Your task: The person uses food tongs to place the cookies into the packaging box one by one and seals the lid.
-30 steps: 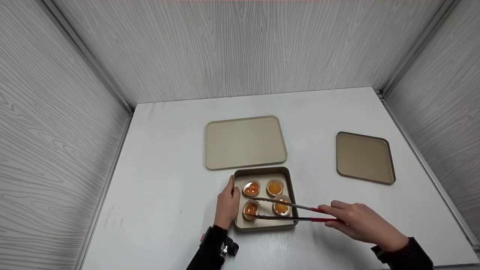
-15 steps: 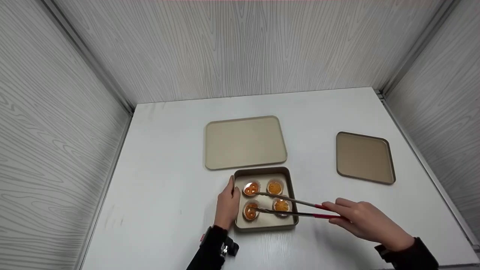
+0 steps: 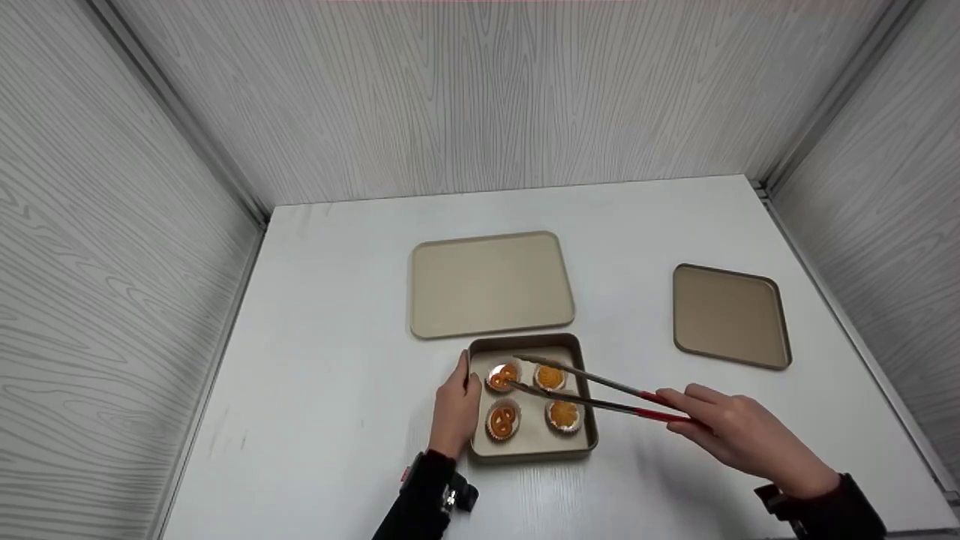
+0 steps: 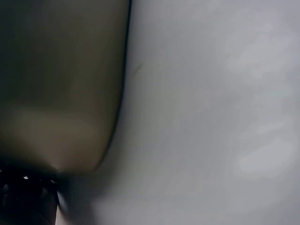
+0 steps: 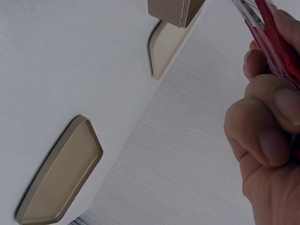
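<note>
While all four small cakes are sitting in their paper cups inside the deep pan (image 3: 529,450), nothing is lying yet on either of the two flat trays, so the work is looking to be at its very start: no cake is lifted, and by my judgement every one is left to be handled. The right hand (image 3: 739,435) is gripping the red handles of the tongs (image 3: 600,394), fingers curled round them, with the metal arms spread slightly apart and their tips reaching around the far-left cake (image 3: 502,376), one tip beyond it and one at its near side; whether they are touching it I cannot tell. The left hand (image 3: 455,409) is resting against the pan's left wall, fingers fairly straight, steadying it on the white surface (image 3: 322,360). The far-right cake (image 3: 550,376), near-left cake (image 3: 502,421) and near-right cake (image 3: 563,415) are lying untouched. The larger tray (image 3: 489,283) is sitting just beyond the pan, the smaller tray (image 3: 729,315) well apart to the right.

Compared with a second ago, the tongs are now pointing farther away, having swung from the near-left cake to the far-left one, while the right hand is sitting a little more to the right. The left hand is holding the same spot.
</note>
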